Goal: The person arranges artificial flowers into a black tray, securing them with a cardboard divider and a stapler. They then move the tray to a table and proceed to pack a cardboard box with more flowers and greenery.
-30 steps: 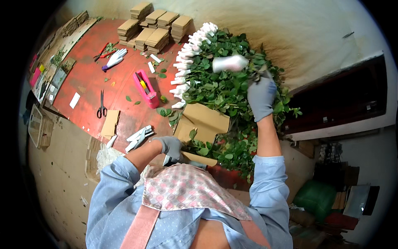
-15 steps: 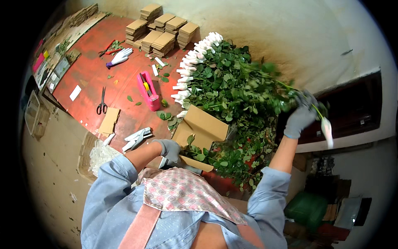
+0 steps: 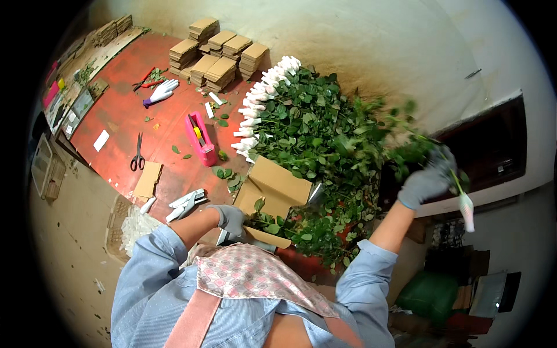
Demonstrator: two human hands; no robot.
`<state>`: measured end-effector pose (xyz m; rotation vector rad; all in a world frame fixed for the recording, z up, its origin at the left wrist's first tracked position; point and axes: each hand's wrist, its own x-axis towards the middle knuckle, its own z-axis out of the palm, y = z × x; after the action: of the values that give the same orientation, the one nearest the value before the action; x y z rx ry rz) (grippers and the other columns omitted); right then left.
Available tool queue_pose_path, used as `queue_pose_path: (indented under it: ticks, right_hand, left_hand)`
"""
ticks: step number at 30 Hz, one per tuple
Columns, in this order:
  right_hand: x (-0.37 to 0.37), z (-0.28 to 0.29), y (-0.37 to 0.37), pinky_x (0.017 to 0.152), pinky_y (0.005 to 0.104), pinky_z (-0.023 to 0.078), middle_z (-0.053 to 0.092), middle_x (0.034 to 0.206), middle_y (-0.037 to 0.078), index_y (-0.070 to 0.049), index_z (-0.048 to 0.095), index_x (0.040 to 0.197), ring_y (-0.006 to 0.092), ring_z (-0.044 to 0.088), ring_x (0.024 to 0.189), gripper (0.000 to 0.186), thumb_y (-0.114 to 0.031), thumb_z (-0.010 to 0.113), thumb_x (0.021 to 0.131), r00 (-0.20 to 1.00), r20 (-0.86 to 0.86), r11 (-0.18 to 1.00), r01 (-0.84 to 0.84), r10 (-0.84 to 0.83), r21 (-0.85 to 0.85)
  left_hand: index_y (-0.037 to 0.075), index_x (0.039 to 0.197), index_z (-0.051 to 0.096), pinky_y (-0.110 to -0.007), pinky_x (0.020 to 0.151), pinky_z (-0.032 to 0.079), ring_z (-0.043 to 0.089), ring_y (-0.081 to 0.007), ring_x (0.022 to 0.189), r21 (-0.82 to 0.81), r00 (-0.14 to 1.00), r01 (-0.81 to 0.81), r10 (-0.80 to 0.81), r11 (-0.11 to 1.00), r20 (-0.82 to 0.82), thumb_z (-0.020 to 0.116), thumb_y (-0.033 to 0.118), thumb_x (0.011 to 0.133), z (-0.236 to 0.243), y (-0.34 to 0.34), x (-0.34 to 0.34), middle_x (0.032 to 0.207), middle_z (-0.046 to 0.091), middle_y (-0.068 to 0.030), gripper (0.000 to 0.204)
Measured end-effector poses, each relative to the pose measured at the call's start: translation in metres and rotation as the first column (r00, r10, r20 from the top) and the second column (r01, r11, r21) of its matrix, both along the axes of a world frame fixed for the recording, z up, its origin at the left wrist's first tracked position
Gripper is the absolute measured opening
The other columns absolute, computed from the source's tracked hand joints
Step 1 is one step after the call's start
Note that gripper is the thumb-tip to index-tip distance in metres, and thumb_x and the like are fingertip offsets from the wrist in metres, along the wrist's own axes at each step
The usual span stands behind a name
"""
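Observation:
My right hand (image 3: pixel 430 181), in a grey glove, is closed round a rose (image 3: pixel 466 210) at the right, beyond the leaf pile. The bud hangs low in a white sleeve, and its leafy stem trails left, blurred. My left hand (image 3: pixel 230 220), also gloved, is curled at the left end of a folded cardboard sheet (image 3: pixel 276 181); what its fingers hold is hidden. Leafy stems lie within the cardboard fold. Behind it is a large heap of roses (image 3: pixel 313 116), their white-sleeved buds (image 3: pixel 250 113) lined up along its left side.
On the red table (image 3: pixel 125 81) are a pink tape dispenser (image 3: pixel 200 139), black scissors (image 3: pixel 138 153), a stapler (image 3: pixel 187 204), a white glove (image 3: pixel 162 91) and red-handled shears (image 3: pixel 144 81). Stacks of cut cardboard (image 3: pixel 219 71) stand by the wall. A basket (image 3: pixel 119 223) of white sleeves stands at left.
My right hand has moved a little right and down with the rose, whose leaves swing along. My left hand stays at the cardboard. The whole view has shifted slightly.

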<state>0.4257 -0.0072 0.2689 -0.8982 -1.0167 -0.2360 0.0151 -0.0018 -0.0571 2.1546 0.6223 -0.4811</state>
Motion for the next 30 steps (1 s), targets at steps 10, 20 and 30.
queue_pose_path:
  ticks: [10, 20, 30]
  right_hand:
    - [0.002, -0.005, 0.002, 0.098, 0.0409, 0.057, 0.064, 0.128, 0.017, 0.003, 0.058, 0.126, 0.0287, 0.067, 0.112, 0.031, -0.021, 0.055, 0.106, 0.989, -0.081, 0.992, -0.124, 0.121, -0.024]
    - [-0.003, 0.061, -0.031, 0.093, 0.0388, 0.056, 0.069, 0.117, 0.011, 0.000, 0.066, 0.116, 0.0239, 0.066, 0.105, 0.029, -0.021, 0.049, 0.106, 0.958, 0.120, 0.965, 0.255, -0.260, 0.058]
    - [0.024, -0.021, 0.002, 0.089, 0.0391, 0.059, 0.067, 0.115, 0.014, -0.001, 0.060, 0.117, 0.0283, 0.070, 0.103, 0.024, -0.022, 0.051, 0.108, 0.969, -0.171, 0.975, -0.196, 0.177, -0.102]
  left_hand:
    - [0.013, 0.135, 0.065, -0.045, 0.096, 0.053, 0.067, -0.0379, 0.113, -0.051, 0.986, 0.075, -0.082, 0.996, -0.143, 0.066, 0.048, 0.080, 0.019, 0.002, 0.003, 0.124, 0.069, -0.0223, 0.065]
    - [0.016, 0.136, 0.066, -0.044, 0.097, 0.053, 0.067, -0.0375, 0.114, -0.047, 0.982, 0.059, -0.066, 0.997, -0.177, 0.068, 0.048, 0.079, 0.040, 0.002, 0.002, 0.126, 0.070, -0.0210, 0.066]
    - [0.009, 0.140, 0.061, -0.042, 0.105, 0.049, 0.063, -0.0365, 0.122, -0.124, 0.976, 0.070, -0.093, 0.990, -0.196, 0.070, 0.048, 0.079, 0.042, 0.005, 0.006, 0.133, 0.065, -0.0229, 0.074]
